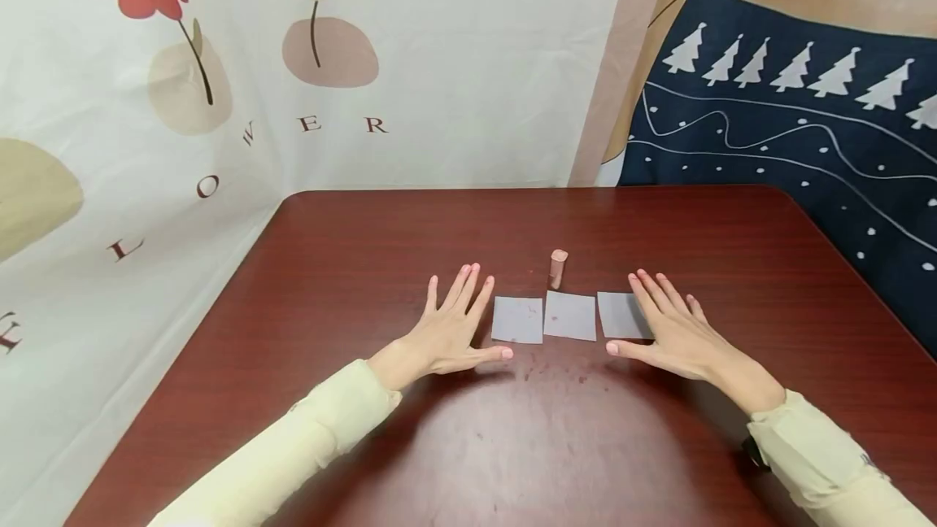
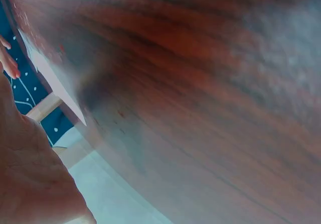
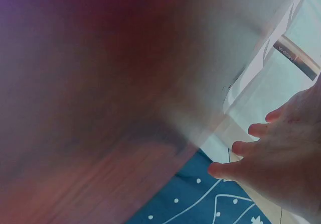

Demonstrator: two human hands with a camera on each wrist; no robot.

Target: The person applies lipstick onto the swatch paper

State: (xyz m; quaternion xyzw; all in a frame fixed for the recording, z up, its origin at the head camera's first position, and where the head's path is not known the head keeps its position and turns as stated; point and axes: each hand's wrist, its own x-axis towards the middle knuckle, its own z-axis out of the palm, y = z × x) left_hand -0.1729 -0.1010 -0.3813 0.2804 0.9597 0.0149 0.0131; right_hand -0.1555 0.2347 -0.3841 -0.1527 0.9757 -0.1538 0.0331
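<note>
Three pale grey square sheets lie in a row on the table: the left sheet, the middle sheet and the right sheet. Just behind the middle one stands a small pinkish lipstick-like tube, upright, with lettering on its side in the right wrist view. My left hand is spread palm down to the left of the row, fingers straight and holding nothing. My right hand, likewise spread, covers part of the right sheet from the head view; whether it touches the sheet cannot be told.
The dark red wooden table has small reddish marks in front of the sheets. Behind it hangs a white cloth with flowers and letters. A navy cloth with white trees hangs at the right.
</note>
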